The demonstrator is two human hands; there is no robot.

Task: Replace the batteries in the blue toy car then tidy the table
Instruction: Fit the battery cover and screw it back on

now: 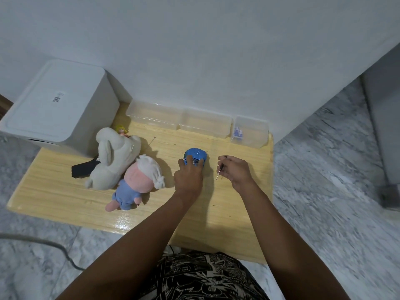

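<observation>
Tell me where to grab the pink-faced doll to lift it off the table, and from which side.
Grip the pink-faced doll round its blue body, below the big head, coming from above on its near right side. It lies flat, and the white plush presses against its far left, while the table to its right looks bare.

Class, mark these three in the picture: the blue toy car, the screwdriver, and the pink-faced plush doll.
blue toy car (pixel 195 154): head view, on its blue top.
screwdriver (pixel 219 173): head view, on the thin metal shaft below the fingers.
pink-faced plush doll (pixel 138 177): head view, on its pink face.
</observation>
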